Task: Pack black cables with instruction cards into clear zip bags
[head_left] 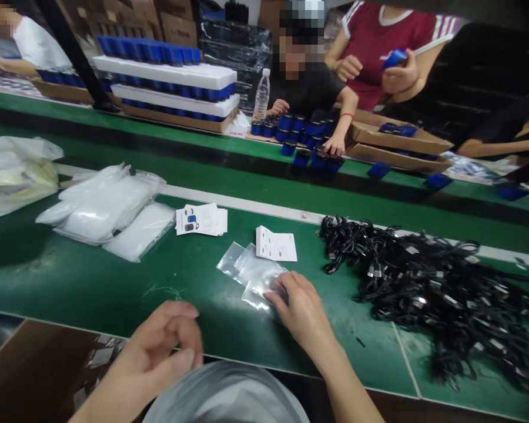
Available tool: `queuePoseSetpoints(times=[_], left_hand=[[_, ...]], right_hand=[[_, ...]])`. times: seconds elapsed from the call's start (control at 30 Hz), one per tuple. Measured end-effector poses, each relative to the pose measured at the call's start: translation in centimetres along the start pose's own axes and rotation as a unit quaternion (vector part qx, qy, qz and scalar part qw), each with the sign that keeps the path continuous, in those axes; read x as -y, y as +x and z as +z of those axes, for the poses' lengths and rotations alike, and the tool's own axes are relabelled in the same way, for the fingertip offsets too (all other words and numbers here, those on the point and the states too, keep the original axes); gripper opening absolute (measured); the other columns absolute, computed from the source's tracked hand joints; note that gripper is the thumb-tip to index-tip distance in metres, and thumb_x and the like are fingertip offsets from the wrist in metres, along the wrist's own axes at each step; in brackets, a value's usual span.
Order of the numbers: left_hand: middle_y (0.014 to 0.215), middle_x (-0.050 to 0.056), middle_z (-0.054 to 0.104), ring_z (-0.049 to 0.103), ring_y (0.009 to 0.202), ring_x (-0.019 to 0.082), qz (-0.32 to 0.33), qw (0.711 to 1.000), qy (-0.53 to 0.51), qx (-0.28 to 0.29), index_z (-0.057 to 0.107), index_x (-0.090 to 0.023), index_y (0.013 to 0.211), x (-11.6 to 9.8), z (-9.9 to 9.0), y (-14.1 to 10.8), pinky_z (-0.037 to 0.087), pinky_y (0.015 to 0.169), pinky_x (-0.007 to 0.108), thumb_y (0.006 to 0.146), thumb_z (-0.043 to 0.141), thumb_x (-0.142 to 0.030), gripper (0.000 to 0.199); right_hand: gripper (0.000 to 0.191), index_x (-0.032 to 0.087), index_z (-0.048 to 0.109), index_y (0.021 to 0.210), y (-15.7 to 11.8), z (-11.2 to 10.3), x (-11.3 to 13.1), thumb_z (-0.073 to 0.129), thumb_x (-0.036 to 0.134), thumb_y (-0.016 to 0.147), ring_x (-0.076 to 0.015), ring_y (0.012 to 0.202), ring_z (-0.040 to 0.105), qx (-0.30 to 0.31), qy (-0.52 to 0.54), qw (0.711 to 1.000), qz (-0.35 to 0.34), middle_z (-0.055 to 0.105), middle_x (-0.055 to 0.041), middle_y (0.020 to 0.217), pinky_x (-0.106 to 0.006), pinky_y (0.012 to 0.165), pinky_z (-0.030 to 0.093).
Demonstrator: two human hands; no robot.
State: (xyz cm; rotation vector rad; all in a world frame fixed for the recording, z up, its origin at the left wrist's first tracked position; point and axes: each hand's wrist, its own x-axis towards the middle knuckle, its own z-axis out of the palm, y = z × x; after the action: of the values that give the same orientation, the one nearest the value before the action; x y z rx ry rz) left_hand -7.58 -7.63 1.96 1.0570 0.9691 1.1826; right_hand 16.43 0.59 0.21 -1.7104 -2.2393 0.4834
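The right grip (297, 308), fingers pressed together, rested on crinkly clear plastic bags (251, 273) on the smooth green desk (114, 282), near tangled black cables (423, 294); the left grip (163, 343) curled loosely, empty.

Clear bags (247, 264) on green belt (70, 276)

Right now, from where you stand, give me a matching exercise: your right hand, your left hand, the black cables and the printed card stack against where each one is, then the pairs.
1. Right hand
2. Left hand
3. Black cables
4. Printed card stack

A. Tangled heap on the green belt, right side
B. On clear plastic bags
C. Left of those bags
D. Curled at the belt's near edge

Pairs: 1B, 2D, 3A, 4C.
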Motion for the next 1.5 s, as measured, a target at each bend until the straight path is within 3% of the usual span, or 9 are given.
queuePoseSetpoints(times=[0.1,0.2,0.33,0.5,0.8,1.3,1.5], left_hand=[[0.061,-0.005,0.056,0.055,0.058,0.009,0.017,0.996,-0.082,0.015,0.056,-0.030,0.107,-0.5,3.2,2.7,0.042,0.055,0.019,0.081,0.064,-0.032,0.027],[0.061,-0.005,0.053,0.055,0.059,0.008,0.015,0.993,-0.115,0.031,0.054,-0.026,0.108,-0.3,4.6,3.9,0.042,0.056,0.020,0.085,0.058,-0.033,0.025],[0.062,-0.005,0.053,0.053,0.059,0.008,-0.007,0.994,-0.106,0.019,0.052,-0.025,0.107,0.5,4.6,4.2,0.041,0.056,0.019,0.088,0.052,-0.033,0.021],[0.063,-0.006,0.054,0.052,0.059,0.007,-0.023,0.997,-0.077,0.008,0.049,-0.027,0.108,1.0,4.5,4.1,0.042,0.059,0.019,0.085,0.058,-0.034,0.026],[0.074,-0.004,0.061,0.058,0.075,0.011,0.019,0.997,-0.021,-0.068,0.049,-0.031,0.112,0.4,6.5,3.5,0.043,0.064,0.020,0.079,0.065,-0.030,0.037],[0.071,-0.003,0.057,0.054,0.070,0.011,0.035,0.997,-0.045,-0.058,0.050,-0.029,0.113,0.9,6.8,3.8,0.043,0.071,0.024,0.081,0.063,-0.031,0.035],[0.074,-0.002,0.055,0.054,0.072,0.013,0.041,0.998,-0.045,-0.020,0.048,-0.029,0.116,1.3,6.2,3.9,0.045,0.066,0.024,0.084,0.059,-0.029,0.035]], right_hand=[[0.004,0.017,0.058,0.080,-1.0,-0.4,-0.3,0.060,0.018,0.083,-0.0220,0.075,0.058,-0.004,0.049,0.999,0.001,0.064,-0.0038,0.078,-0.031,0.069,0.041],[0.008,0.019,0.059,0.081,-1.9,-1.0,-0.6,0.054,0.017,0.086,-0.0194,0.076,0.060,-0.009,0.105,0.994,0.008,0.065,-0.0014,0.080,-0.027,0.068,0.040],[0.015,0.021,0.059,0.082,-2.4,-1.3,-0.5,0.046,0.020,0.090,-0.0164,0.071,0.060,0.004,0.152,0.988,0.006,0.064,0.0002,0.078,-0.024,0.064,0.040],[0.013,0.021,0.059,0.085,-2.2,-1.0,-0.3,0.047,0.021,0.090,-0.0162,0.073,0.060,0.021,0.172,0.985,-0.011,0.065,0.0001,0.080,-0.023,0.065,0.040],[0.014,0.021,0.059,0.084,-2.5,-0.8,-0.4,0.047,0.019,0.089,-0.0167,0.072,0.061,0.025,0.170,0.985,-0.010,0.066,-0.0007,0.080,-0.023,0.064,0.040],[0.014,0.021,0.060,0.084,-2.3,-0.4,-0.5,0.047,0.018,0.089,-0.0177,0.073,0.061,0.030,0.160,0.987,-0.014,0.066,-0.0021,0.081,-0.025,0.066,0.042],[0.013,0.021,0.059,0.084,-2.3,-0.3,-0.5,0.048,0.017,0.089,-0.0176,0.073,0.061,0.035,0.157,0.987,-0.009,0.065,-0.0015,0.081,-0.025,0.066,0.042]])
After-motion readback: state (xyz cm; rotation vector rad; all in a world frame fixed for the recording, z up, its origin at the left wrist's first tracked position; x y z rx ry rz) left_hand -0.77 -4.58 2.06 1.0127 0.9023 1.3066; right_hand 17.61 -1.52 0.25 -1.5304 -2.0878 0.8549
